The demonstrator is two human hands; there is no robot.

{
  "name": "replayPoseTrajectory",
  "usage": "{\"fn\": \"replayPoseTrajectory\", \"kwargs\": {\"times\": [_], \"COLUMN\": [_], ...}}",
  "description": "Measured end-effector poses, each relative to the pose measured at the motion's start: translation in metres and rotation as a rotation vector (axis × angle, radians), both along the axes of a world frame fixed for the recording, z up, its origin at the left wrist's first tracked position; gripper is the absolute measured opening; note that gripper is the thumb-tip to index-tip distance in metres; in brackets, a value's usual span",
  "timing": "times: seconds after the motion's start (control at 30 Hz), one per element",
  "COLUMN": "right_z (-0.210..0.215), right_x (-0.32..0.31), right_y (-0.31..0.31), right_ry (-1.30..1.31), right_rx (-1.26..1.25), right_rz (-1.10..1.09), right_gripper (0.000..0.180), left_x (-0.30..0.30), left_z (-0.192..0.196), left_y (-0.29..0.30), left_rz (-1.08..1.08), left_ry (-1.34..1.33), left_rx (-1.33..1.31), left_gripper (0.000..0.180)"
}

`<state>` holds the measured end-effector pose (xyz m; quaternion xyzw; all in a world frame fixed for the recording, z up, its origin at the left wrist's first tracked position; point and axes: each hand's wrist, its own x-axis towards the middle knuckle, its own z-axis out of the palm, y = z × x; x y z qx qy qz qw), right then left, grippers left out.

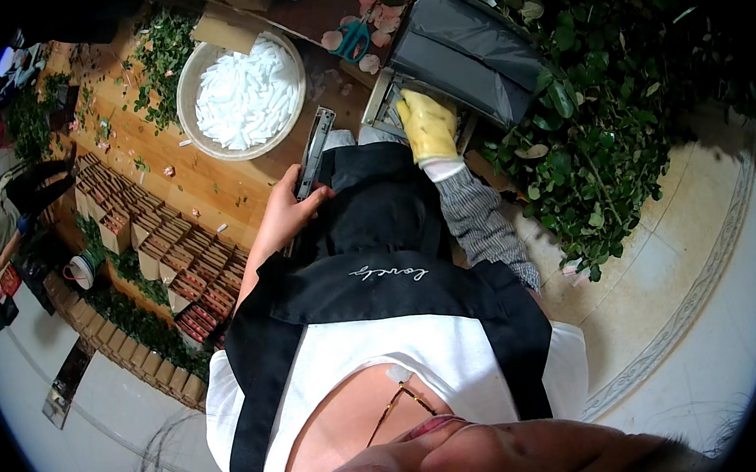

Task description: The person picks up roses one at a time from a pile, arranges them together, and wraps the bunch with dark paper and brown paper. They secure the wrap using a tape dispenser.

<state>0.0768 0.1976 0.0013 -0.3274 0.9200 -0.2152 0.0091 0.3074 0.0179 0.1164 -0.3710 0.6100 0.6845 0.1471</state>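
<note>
My bare left hand (287,212) is at my lap, wrapped round the lower end of a long metal stapler (314,153). Its thumb points right over my black apron (376,201). My right hand (429,129), in a yellow glove with a grey knitted sleeve below it, reaches over a shallow light-framed box (378,111) beyond my knees. The glove covers part of this box, and what its fingers do is hidden. Just past the glove lies a dark grey plastic-wrapped bundle (466,50).
To the left, a round basket (183,109) holds many white tubes. Teal scissors (352,41) lie among pink petals. Leafy stems (592,160) pile up at right. Rows of cardboard boxes (145,226) and another person (17,209) are at far left.
</note>
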Motion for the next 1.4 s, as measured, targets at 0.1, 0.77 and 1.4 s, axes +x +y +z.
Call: {"fn": "replayPoseTrajectory", "kwargs": {"times": [0.1,0.77,1.4], "right_z": [-0.051,0.032,0.087], "right_x": [-0.009,-0.002,0.024], "right_y": [-0.012,0.02,0.023], "right_ry": [0.036,-0.571,-0.387], "right_rx": [0.221,0.149,-0.279], "right_rz": [-0.048,-0.286,-0.01], "right_gripper": [0.025,0.041,0.016], "left_x": [-0.004,-0.016,-0.038], "left_z": [0.005,0.003,-0.017], "left_y": [0.003,0.002,-0.03], "left_rz": [0.018,0.001,0.097], "left_ry": [-0.01,0.021,-0.004], "left_rx": [0.01,-0.042,0.04], "left_gripper": [0.023,0.024,0.024]}}
